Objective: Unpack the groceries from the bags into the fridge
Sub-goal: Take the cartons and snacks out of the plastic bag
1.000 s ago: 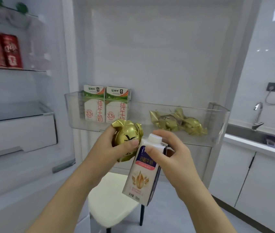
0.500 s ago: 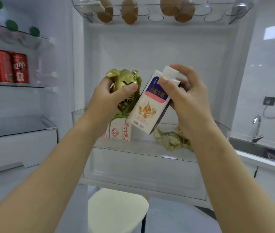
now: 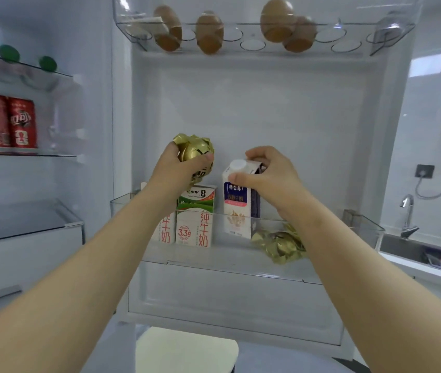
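My left hand (image 3: 179,168) grips a crumpled gold foil-wrapped ball (image 3: 195,154), fingers and thumb curled round it, above the clear plastic door bin (image 3: 359,224) and apart from it. My right hand (image 3: 265,173) grasps the top of a white-and-purple milk carton with a round white cap (image 3: 236,208). The carton stands upright, its lower part inside the bin behind the front wall; whether its base touches the bin floor I cannot tell. At its 9 o'clock, just beside it, stand two green-and-white milk cartons (image 3: 195,219). At its 4 o'clock lie more gold foil-wrapped pieces (image 3: 278,244) in the same bin. At 12 o'clock, brown eggs (image 3: 210,32) sit in the upper door tray (image 3: 391,36). At 9 o'clock of the view, red cans (image 3: 21,122) stand on a glass shelf (image 3: 52,155)
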